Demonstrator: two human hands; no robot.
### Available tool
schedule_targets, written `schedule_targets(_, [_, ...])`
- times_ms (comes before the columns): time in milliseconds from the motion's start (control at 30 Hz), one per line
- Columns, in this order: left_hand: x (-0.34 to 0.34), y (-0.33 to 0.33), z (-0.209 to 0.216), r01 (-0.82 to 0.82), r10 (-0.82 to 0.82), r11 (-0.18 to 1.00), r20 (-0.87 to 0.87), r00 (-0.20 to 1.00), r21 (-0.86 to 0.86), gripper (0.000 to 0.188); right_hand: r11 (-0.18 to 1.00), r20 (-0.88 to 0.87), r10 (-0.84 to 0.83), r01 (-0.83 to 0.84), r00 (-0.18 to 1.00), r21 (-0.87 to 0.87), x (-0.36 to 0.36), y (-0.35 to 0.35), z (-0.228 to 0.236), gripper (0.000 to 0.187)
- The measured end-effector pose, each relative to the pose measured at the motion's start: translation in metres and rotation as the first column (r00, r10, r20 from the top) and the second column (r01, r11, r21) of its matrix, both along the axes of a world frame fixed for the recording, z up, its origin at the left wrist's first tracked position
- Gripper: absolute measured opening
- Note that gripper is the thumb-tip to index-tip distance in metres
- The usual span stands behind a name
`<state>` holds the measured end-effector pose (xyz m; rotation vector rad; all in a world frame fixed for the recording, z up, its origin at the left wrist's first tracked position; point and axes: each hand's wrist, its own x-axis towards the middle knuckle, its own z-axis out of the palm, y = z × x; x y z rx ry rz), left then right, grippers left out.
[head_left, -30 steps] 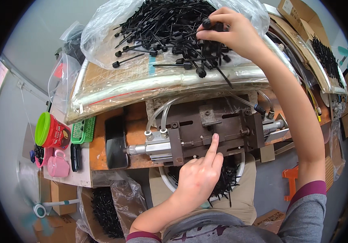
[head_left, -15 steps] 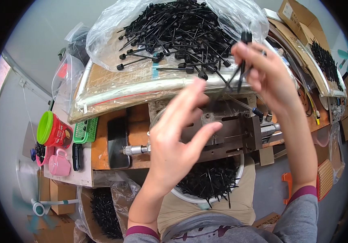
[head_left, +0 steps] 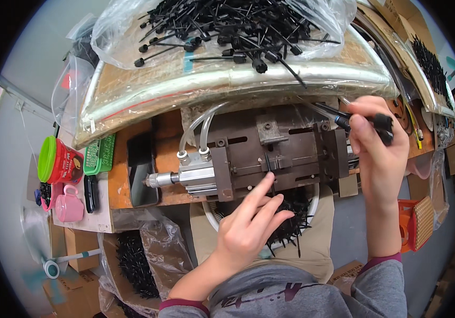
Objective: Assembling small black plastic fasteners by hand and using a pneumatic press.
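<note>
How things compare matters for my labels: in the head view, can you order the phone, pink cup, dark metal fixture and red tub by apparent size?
Largest to smallest, by visible area:
1. Dark metal fixture
2. Phone
3. Red tub
4. Pink cup

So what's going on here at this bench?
A person is working at a metal machine with both bare hands. The left hand points its index finger at the middle of it, by a small dark piece; whether it touches is hard to tell. The right hand holds some black sticks off to the side. More lie in a pile behind the machine.
</note>
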<state>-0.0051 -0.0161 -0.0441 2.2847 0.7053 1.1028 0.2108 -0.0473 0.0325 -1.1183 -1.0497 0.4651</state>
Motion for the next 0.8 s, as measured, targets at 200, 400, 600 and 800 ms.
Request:
schedule_targets(200, [0.017,0.002,-0.014,-0.022,0.073,0.966,-0.191,0.979,0.259,0.029,0.968,0.622,-0.234,0.239,0.747,0.077,-0.006,-0.020,-0.016,0.019])
schedule_targets(400, [0.024,0.010,-0.008,-0.023,0.079,0.961,-0.193,0.978,0.275,0.029,0.976,0.813,-0.214,0.147,0.542,0.159,-0.009,-0.027,-0.026,0.040])
schedule_targets(600, [0.016,0.009,0.008,0.001,0.036,0.990,-0.266,0.963,0.140,0.030,0.983,0.899,-0.186,0.076,0.397,0.170,-0.016,-0.026,-0.041,0.045])
schedule_targets(800, [0.005,-0.005,0.016,0.239,-0.229,0.971,0.189,0.955,-0.028,0.041,0.995,0.914,-0.098,0.006,0.395,0.104,-0.037,-0.029,-0.052,0.048])
